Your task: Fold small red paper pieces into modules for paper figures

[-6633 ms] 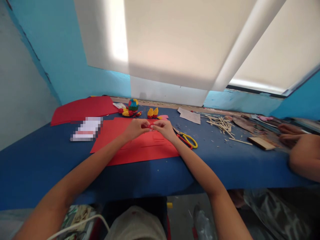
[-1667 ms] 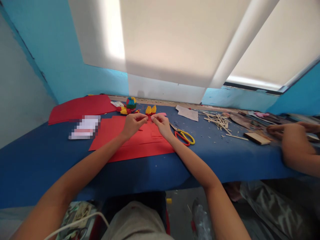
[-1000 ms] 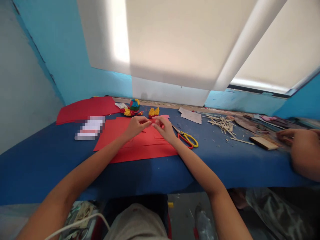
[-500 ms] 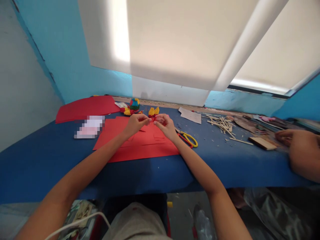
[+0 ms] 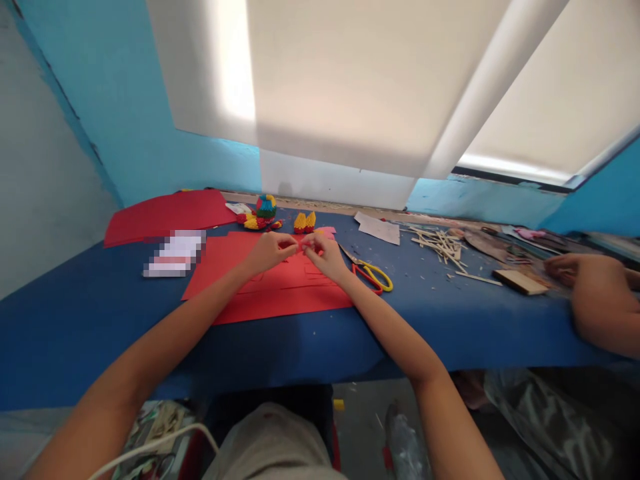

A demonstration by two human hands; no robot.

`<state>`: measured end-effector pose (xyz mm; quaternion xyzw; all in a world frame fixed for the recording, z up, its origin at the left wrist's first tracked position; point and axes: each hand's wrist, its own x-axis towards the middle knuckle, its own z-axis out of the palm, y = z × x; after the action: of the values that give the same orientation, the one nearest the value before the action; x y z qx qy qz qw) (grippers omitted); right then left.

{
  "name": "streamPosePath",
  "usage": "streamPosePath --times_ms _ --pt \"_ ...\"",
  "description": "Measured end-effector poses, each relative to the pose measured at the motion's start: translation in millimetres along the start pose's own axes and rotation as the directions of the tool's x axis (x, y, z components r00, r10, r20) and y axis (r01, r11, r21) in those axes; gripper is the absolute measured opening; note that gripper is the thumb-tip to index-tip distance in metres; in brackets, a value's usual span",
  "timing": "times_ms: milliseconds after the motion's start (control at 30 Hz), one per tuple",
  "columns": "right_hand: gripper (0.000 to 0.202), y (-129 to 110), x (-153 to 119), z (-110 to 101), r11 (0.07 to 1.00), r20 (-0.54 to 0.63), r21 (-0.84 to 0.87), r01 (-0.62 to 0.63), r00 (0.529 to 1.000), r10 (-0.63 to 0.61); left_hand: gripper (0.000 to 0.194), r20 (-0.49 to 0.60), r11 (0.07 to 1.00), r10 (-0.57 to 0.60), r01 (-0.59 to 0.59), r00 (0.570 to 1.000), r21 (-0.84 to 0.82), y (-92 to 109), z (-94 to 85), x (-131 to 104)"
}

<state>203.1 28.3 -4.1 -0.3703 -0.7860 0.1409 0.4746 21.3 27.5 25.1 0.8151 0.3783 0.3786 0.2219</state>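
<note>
Over the red paper sheets (image 5: 280,305), the fingertips of my left hand (image 5: 270,253) and my right hand (image 5: 326,256) meet in a pinch. A small piece of red paper (image 5: 301,246) shows between them, mostly covered by the fingers. Small cut red pieces lie on the sheets below. Just behind my hands stands a small yellow and red folded-paper piece (image 5: 305,223). A larger multicoloured folded-paper figure (image 5: 265,212) is further left. Scissors (image 5: 373,275) with red and yellow handles lie beside my right wrist.
More red sheets (image 5: 167,215) and a blurred-out white item (image 5: 175,253) lie left. To the right are a paper scrap (image 5: 377,227), thin wooden sticks (image 5: 440,245) and a wooden block (image 5: 520,281). Another person's arm (image 5: 600,293) rests at the far right.
My hands have come slightly lower and nearer, fingertips still together. Less of the small red piece shows between them. The view has shifted slightly.
</note>
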Motion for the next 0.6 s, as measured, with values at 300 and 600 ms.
streamPosePath --times_ms 300,600 --pt "0.017 2 -1 -4 0.985 0.002 -0.15 0.09 0.996 -0.091 0.019 -0.048 0.991 -0.069 0.063 0.996 -0.115 -5 1.9 2" --pt "0.023 3 0 -8 0.91 0.025 -0.191 0.369 0.928 -0.371 0.018 -0.04 0.89 -0.286 0.25 0.957 -0.381 5 -2.2 2"
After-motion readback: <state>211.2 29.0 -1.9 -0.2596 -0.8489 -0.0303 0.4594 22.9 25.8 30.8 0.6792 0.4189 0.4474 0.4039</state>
